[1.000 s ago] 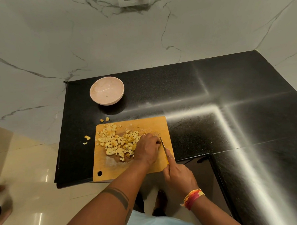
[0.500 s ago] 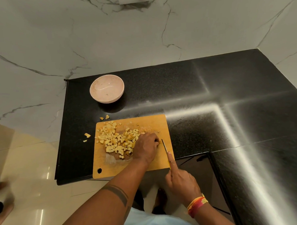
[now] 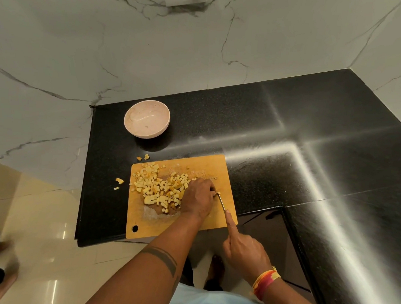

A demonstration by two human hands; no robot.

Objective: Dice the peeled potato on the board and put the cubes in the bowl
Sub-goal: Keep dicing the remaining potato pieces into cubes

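Gripping the thin steel knife (image 3: pixel 222 202) in my right hand (image 3: pixel 244 250), I have my fingers curled round its handle and my forefinger stretched out along the back of the blade. The blade tip sits at the fingertips of my left hand (image 3: pixel 198 199), which lies knuckles-up on the rectangular orange-brown wooden cutting board (image 3: pixel 219 166), fingers bent down over something small; whatever is under them is hidden, so I cannot tell what I am pinning there. Just left of that hand lies the heap of pale yellow potato cubes (image 3: pixel 159 186), spread across the middle and left part of the board and touching my hand's edge. A few stray potato pieces (image 3: pixel 119 181) lie off the board on the black speckled stone countertop (image 3: pixel 288 114), some beside the board's left edge and some just past its far left corner. The round pale pink bowl (image 3: pixel 147 119) stands on the countertop beyond the board, apart from it, with no cubes inside. A band of red and yellow threads (image 3: pixel 265 284) circles my right wrist.
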